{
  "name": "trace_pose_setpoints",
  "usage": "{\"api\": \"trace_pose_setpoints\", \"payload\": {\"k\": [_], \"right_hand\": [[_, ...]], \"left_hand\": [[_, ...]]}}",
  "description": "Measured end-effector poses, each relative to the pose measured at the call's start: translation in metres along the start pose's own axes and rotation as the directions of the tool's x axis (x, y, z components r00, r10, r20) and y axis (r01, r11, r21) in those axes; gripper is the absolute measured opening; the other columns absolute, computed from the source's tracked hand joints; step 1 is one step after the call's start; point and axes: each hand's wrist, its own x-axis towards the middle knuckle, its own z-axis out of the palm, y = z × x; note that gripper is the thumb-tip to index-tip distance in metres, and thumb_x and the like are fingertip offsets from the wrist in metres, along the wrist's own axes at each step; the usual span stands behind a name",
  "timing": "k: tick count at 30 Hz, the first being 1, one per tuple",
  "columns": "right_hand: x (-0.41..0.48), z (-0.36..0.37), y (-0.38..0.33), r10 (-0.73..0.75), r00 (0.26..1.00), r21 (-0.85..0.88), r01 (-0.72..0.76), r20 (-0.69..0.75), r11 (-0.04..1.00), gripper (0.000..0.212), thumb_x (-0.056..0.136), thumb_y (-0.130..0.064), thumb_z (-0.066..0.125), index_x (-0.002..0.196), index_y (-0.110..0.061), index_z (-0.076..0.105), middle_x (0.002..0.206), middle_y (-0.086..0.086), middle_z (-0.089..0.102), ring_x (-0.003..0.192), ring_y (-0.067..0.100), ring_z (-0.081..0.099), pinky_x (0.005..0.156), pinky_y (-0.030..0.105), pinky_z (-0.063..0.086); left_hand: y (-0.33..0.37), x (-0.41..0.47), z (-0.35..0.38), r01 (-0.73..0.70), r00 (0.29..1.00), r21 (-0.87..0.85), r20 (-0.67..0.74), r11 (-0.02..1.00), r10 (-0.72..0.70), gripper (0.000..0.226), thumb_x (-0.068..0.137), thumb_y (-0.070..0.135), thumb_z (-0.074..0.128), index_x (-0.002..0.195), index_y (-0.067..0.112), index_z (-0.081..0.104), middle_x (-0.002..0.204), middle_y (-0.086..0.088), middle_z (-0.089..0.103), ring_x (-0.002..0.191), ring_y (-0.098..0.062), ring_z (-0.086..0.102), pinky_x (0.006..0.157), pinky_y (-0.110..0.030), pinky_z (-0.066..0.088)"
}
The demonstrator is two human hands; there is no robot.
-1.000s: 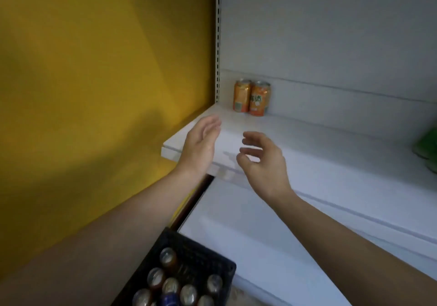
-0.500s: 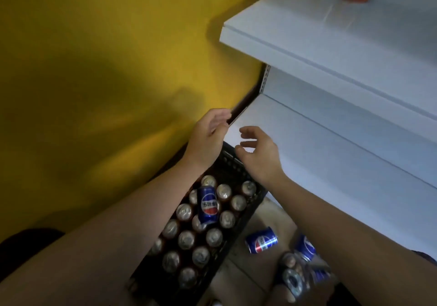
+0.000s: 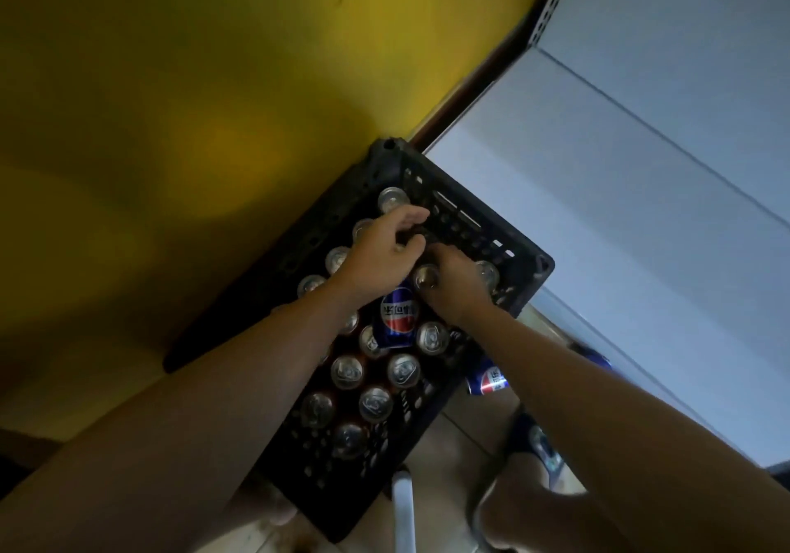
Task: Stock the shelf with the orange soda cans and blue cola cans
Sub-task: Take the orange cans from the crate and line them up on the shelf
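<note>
Both our hands are down in the black crate, which stands against the yellow wall beside the white shelf. Our right hand curls its fingers round the top of an upright can. Our left hand bends its fingers over the far cans; we cannot tell whether they grip one. A blue cola can lies on its side atop the others.
</note>
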Motion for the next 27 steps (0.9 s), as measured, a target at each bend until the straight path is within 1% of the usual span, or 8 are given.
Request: {"api": "trace_pose_setpoints", "payload": {"k": [2, 4, 9, 12, 17, 20, 24, 27], "right_hand": [[0.008, 0.012, 0.007, -0.002, 0.999, -0.078, 0.006, 0.049, 0.997, 0.054, 0.081, -0.023, 0.077, 0.130, -0.017, 0.055, 0.126, 0.010, 0.058, 0.112, 0.029, 0.058, 0.090, 0.040, 0.052], [0.017, 0.020, 0.015, -0.016, 0.996, -0.172, 0.031, 0.088, 0.985, 0.060, 0.078, -0.025, 0.079, 0.131, -0.017, 0.053, 0.127, 0.011, 0.056, 0.113, 0.032, 0.056, 0.090, 0.045, 0.052], [0.033, 0.028, 0.024, -0.021, 0.994, -0.367, 0.059, 0.105, 0.928, 0.055, 0.085, -0.035, 0.072, 0.132, -0.018, 0.050, 0.129, 0.010, 0.057, 0.116, 0.033, 0.056, 0.093, 0.045, 0.046], [0.036, 0.031, 0.024, -0.014, 0.992, -0.417, 0.064, 0.122, 0.907, 0.062, 0.085, -0.037, 0.072, 0.137, -0.020, 0.044, 0.130, 0.008, 0.057, 0.119, 0.031, 0.054, 0.098, 0.048, 0.042], [0.031, 0.013, 0.017, -0.040, 0.994, -0.387, 0.077, 0.102, 0.919, 0.067, 0.074, -0.041, 0.080, 0.130, -0.021, 0.049, 0.122, 0.005, 0.062, 0.112, 0.028, 0.059, 0.093, 0.044, 0.047], [0.023, -0.014, 0.004, -0.042, 0.995, -0.350, 0.072, 0.093, 0.934, 0.070, 0.069, -0.041, 0.082, 0.128, -0.022, 0.051, 0.120, 0.004, 0.061, 0.109, 0.027, 0.059, 0.088, 0.040, 0.049], [0.010, -0.058, -0.023, -0.108, 0.994, -0.242, 0.103, -0.009, 0.965, 0.073, 0.064, -0.048, 0.082, 0.126, -0.023, 0.054, 0.117, 0.001, 0.062, 0.106, 0.023, 0.060, 0.086, 0.039, 0.054], [-0.006, -0.095, -0.047, -0.165, 0.982, -0.157, 0.150, -0.086, 0.976, 0.069, 0.063, -0.053, 0.083, 0.120, -0.024, 0.057, 0.103, -0.006, 0.061, 0.090, 0.016, 0.057, 0.078, 0.031, 0.049]], "left_hand": [[-0.009, 0.004, 0.007, 0.010, 1.000, 0.007, 0.021, 1.000, -0.010, 0.037, 0.097, 0.008, 0.057, 0.133, 0.018, 0.057, 0.130, 0.012, 0.058, 0.127, -0.003, 0.050, 0.103, -0.018, 0.040], [-0.018, 0.008, 0.012, 0.014, 0.999, -0.003, 0.034, 1.000, -0.014, 0.038, 0.096, 0.007, 0.057, 0.133, 0.018, 0.056, 0.128, 0.012, 0.058, 0.129, -0.005, 0.050, 0.105, -0.022, 0.041], [-0.030, 0.009, 0.016, 0.051, 0.998, -0.036, 0.038, 0.998, -0.050, 0.040, 0.096, 0.002, 0.057, 0.133, 0.017, 0.056, 0.127, 0.012, 0.056, 0.125, 0.001, 0.048, 0.102, -0.014, 0.040], [-0.033, 0.003, 0.013, 0.055, 0.997, -0.027, 0.054, 0.998, -0.054, 0.044, 0.096, -0.002, 0.055, 0.136, 0.017, 0.054, 0.134, 0.008, 0.056, 0.127, 0.002, 0.046, 0.101, -0.008, 0.039], [-0.034, 0.001, 0.004, 0.008, 0.997, 0.052, 0.071, 0.999, -0.011, 0.054, 0.092, -0.008, 0.053, 0.139, 0.019, 0.052, 0.140, 0.004, 0.055, 0.133, -0.005, 0.046, 0.110, -0.021, 0.040], [-0.019, 0.001, -0.002, 0.017, 0.995, 0.071, 0.093, 0.997, -0.024, 0.064, 0.088, -0.011, 0.053, 0.143, 0.021, 0.048, 0.143, 0.005, 0.052, 0.135, -0.004, 0.044, 0.112, -0.023, 0.039], [0.015, -0.003, -0.006, -0.027, 0.984, 0.153, 0.181, 0.988, -0.002, 0.076, 0.086, -0.008, 0.056, 0.152, 0.024, 0.035, 0.150, 0.002, 0.046, 0.134, -0.007, 0.044, 0.111, -0.026, 0.040], [0.041, -0.006, -0.016, -0.079, 0.977, 0.152, 0.208, 0.985, 0.046, 0.088, 0.084, -0.004, 0.065, 0.156, 0.028, 0.025, 0.153, 0.005, 0.041, 0.139, -0.008, 0.040, 0.112, -0.028, 0.039]]}}
